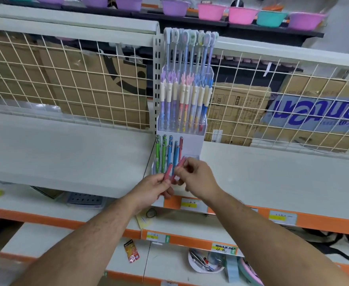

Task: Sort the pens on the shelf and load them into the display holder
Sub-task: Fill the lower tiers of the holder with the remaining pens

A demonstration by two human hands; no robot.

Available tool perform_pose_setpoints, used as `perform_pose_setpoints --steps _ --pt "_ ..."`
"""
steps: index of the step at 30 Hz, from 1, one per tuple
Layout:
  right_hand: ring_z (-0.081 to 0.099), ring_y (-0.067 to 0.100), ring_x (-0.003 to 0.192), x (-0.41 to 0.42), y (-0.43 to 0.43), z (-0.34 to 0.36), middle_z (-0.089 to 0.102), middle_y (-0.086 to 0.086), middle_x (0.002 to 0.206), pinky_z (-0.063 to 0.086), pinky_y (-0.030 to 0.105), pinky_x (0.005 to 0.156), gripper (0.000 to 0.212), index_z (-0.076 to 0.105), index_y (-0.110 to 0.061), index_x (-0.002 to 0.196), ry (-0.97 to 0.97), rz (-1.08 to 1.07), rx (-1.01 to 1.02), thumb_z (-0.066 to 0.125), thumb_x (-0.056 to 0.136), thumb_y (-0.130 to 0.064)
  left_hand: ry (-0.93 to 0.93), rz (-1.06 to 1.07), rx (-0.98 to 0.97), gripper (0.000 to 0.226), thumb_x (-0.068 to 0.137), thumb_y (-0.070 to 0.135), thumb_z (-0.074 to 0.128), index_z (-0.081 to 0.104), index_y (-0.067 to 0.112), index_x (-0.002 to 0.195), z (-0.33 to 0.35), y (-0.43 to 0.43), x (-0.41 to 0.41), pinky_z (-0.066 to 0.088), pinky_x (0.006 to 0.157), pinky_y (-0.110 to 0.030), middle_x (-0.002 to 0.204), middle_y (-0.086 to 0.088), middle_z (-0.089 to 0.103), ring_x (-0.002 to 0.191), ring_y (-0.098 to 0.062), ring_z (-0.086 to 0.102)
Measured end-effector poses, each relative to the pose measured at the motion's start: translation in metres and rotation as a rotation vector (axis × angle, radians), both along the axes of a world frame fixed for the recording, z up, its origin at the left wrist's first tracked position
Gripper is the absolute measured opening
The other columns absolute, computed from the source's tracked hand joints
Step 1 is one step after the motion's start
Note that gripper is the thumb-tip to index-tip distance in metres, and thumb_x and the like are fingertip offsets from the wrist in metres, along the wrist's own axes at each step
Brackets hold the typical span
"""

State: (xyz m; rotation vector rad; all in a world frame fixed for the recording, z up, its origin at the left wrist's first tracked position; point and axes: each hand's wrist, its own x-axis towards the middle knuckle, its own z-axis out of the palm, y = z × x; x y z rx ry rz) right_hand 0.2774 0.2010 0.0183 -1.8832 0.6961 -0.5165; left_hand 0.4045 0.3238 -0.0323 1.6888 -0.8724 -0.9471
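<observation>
Left hand curled round pink pens, tips pointing up. Right hand pinches single pink pen between thumb and fingertips, just in front of display holder bottom tier. Holder stands on white shelf against wire grid. Bottom tier: green pens left, blue pens middle, one red pen right. Pastel pens fill upper tiers.

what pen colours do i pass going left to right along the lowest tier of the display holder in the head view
green pens → blue pens → pink pen; held pink pens overlap that tier, left out
</observation>
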Motion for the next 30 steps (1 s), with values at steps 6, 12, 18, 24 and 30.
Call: perform_pose_setpoints --steps 6,12,18,24,30 --pt "0.072 0.012 0.064 -0.006 -0.037 0.029 0.072 0.005 0.078 0.057 0.035 0.058 0.012 0.064 -0.011 0.089 -0.156 -0.267 -0.118 0.062 0.096 -0.020 0.007 0.026 0.009 0.023 0.104 0.030 0.046 0.069 0.028 0.105 0.002 0.001 0.001 0.046 0.071 -0.026 0.091 0.000 0.075 0.084 -0.014 0.071" --pt "0.072 0.018 0.074 0.015 -0.039 0.023 0.071 -0.001 0.080 0.059 0.035 0.065 0.007 0.065 -0.020 0.092 -0.065 -0.213 -0.268 0.063 0.098 -0.023 0.004 0.034 0.014 0.024 0.104 0.030 0.046 0.069 0.029 0.104 0.002 0.000 0.000 0.046 0.069 -0.024 0.090 0.001 0.075 0.084 -0.013 0.071" --pt "0.069 0.021 0.077 0.026 -0.040 0.018 0.071 0.002 0.080 0.059 0.042 0.075 0.011 0.066 -0.016 0.095 0.018 -0.202 -0.350 0.062 0.099 -0.025 0.016 0.030 0.005 0.024 0.104 0.033 0.046 0.069 0.029 0.104 0.000 0.001 0.001 0.046 0.066 -0.016 0.091 0.000 0.075 0.084 -0.012 0.071" --pt "0.069 0.023 0.075 0.033 -0.038 0.017 0.072 0.005 0.082 0.059 0.041 0.073 0.015 0.068 -0.013 0.095 0.113 -0.181 -0.388 0.064 0.098 -0.027 0.020 0.029 0.006 0.024 0.104 0.032 0.045 0.069 0.028 0.106 0.000 0.000 0.001 0.045 0.068 -0.021 0.089 0.000 0.075 0.084 -0.013 0.071" --pt "0.070 0.024 0.073 0.036 -0.034 0.008 0.073 0.008 0.082 0.059 0.040 0.073 0.016 0.072 -0.009 0.098 0.203 -0.150 -0.407 0.067 0.096 -0.024 0.010 0.027 0.008 0.024 0.105 0.032 0.045 0.068 0.027 0.108 0.003 0.001 0.000 0.045 0.068 -0.020 0.089 0.000 0.074 0.084 -0.013 0.071"
